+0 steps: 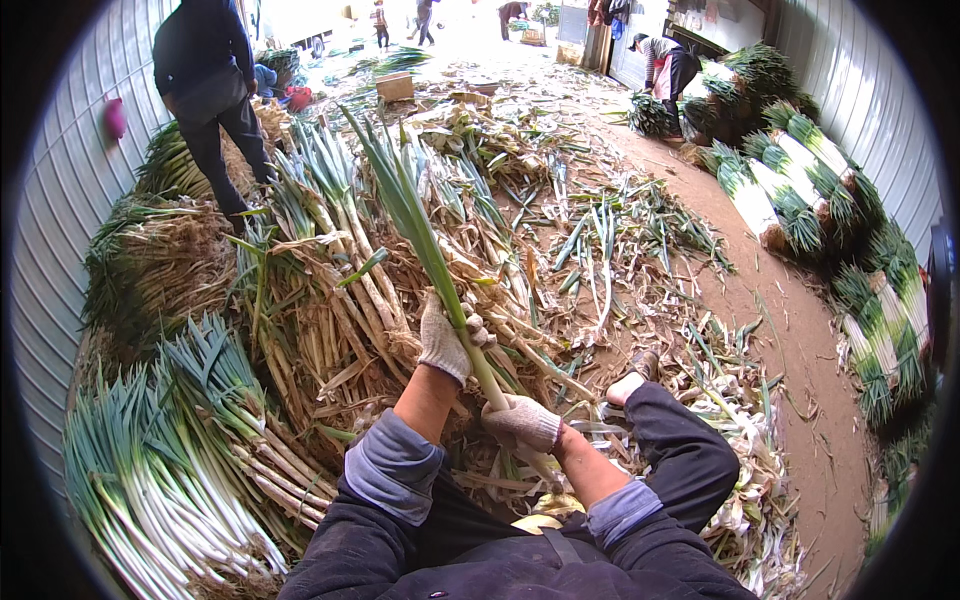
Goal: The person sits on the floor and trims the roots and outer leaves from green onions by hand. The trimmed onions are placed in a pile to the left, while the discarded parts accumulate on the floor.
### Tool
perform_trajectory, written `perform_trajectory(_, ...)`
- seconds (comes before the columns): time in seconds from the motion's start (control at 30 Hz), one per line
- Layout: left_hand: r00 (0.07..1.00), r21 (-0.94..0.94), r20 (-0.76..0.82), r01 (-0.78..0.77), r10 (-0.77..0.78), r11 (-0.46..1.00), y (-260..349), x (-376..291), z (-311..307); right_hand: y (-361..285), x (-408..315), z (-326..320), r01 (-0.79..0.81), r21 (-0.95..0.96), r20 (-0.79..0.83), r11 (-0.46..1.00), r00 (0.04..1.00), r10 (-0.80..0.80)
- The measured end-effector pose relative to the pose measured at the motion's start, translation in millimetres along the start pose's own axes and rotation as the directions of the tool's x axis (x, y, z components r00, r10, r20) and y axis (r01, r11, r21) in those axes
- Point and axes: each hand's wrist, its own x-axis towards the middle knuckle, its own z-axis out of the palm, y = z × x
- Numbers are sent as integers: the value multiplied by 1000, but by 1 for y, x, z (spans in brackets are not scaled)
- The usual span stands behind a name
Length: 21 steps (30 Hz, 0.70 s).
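Note:
Both my hands wear pale knit gloves and hold one long green onion stalk (431,247) slanting across in front of me, leaves up and away. My left hand (448,336) wraps around its stalk where green turns pale. Lower down, my right hand (523,424) grips the pale shaft near the root end, which is partly hidden by the glove. Just beyond my left hand lies a heap of untrimmed green onions (337,300) with dry outer leaves and soil-brown shafts. Cleaned green onions with white shafts (172,495) lie side by side at the lower left.
Peeled leaf scraps (742,480) cover the ground around my bent leg. Tied green onion bundles (787,195) are stacked along the right wall. A person in dark clothes (206,82) stands at the upper left; another (667,71) bends over bundles at the upper right. A cardboard box (395,86) sits farther back.

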Motion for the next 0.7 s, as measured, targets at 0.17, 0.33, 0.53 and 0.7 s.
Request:
perform_trajectory(0.17,999,9,-37,-7,8,1000,0,1,1,6,5,-3,-6,-7,11,1000,1000,6)
perform_trajectory(0.33,1000,21,-22,6,-6,1000,0,1,1,10,6,-2,1,-1,2,1000,1000,-1)
perform_trajectory(0.53,1000,12,-13,25,-24,1000,0,4,-2,9,4,0,8,28,-5,1000,1000,-8)
perform_trajectory(0.7,999,0,-9,34,-34,999,-1,4,-3,11,6,1,3,19,-30,1000,1000,-3)
